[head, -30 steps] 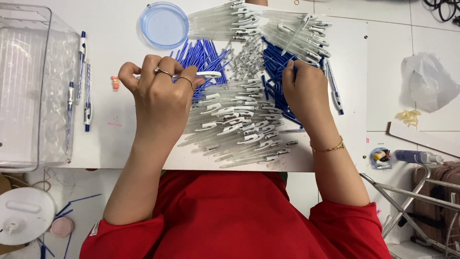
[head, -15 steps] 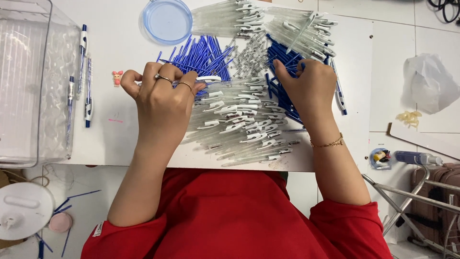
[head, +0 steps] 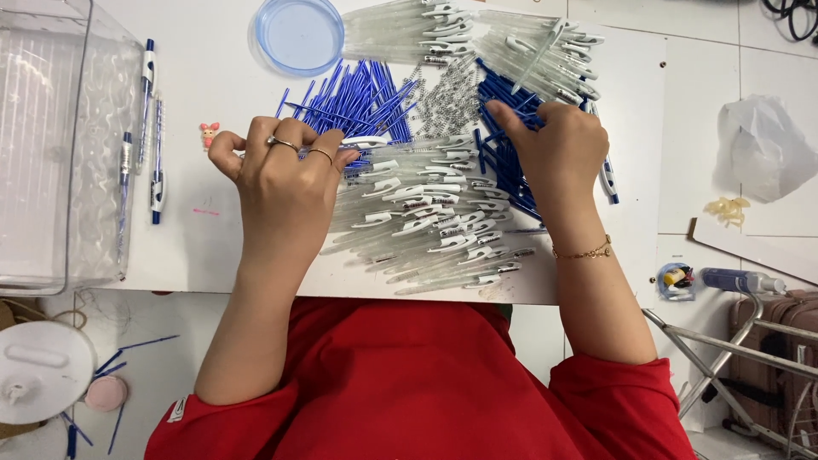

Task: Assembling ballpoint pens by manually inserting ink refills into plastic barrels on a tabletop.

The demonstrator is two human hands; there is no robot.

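The left hand (head: 285, 183) pinches a clear pen barrel (head: 362, 143) over the barrel pile (head: 426, 213), while the right hand (head: 554, 153) has its fingertips pressed together on the blue refills (head: 507, 153).

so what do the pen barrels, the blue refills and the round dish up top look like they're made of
Pen barrels: probably clear plastic, frosted and see-through, with white clips. Blue refills: thin tubes, likely plastic, evenly coloured and slightly glossy. Round dish: translucent pale blue with a raised rim, likely plastic, though glass can't be ruled out.
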